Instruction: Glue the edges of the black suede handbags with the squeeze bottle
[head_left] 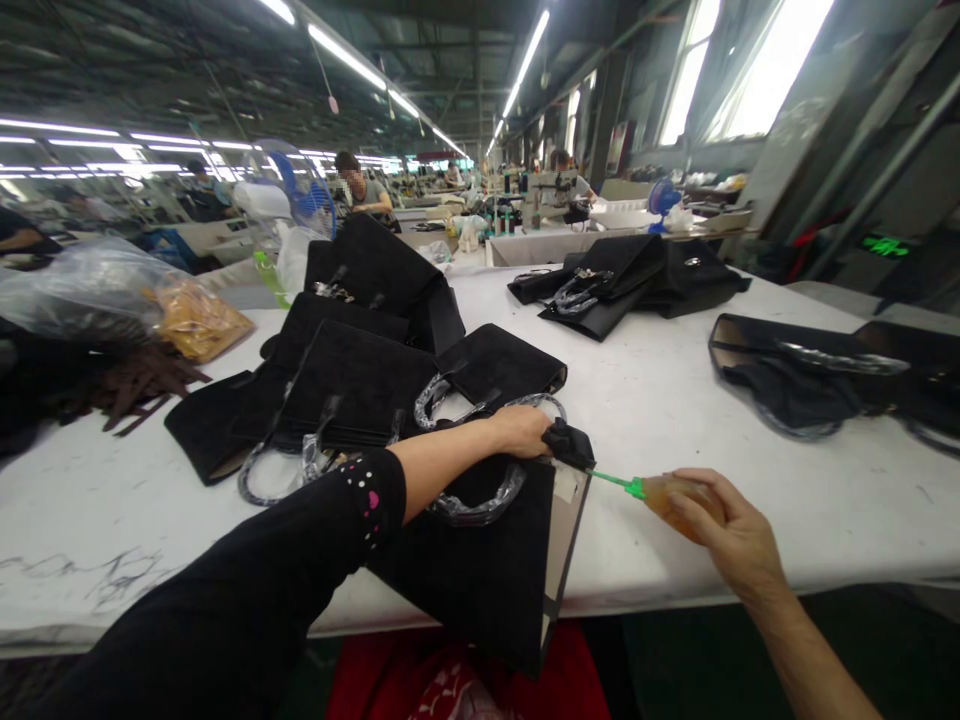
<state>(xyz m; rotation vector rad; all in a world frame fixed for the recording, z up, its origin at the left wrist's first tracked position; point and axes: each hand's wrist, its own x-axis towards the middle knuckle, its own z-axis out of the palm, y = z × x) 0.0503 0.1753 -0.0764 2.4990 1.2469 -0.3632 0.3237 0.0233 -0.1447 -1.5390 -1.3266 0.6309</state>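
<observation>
A black handbag (480, 570) lies over the front edge of the table, its side edge open to a pale lining. My left hand (523, 432) is closed on the bag's black upper corner, the fingertips partly hidden. Plastic-wrapped handles (480, 510) loop beside my left wrist. In my right hand (739, 535) is a squeeze bottle (679, 505) of amber liquid with a long green nozzle. The nozzle points left, and its tip is at the bag's upper side edge; whether it touches cannot be made out.
More black bags (360, 375) are heaped on the white table (645, 400) at left. Others (607, 275) lie at the back and right (810, 370). Brown strips (142, 385) and plastic-wrapped goods (82, 290) sit at far left. A blue fan (304, 195) and people (364, 190) are beyond.
</observation>
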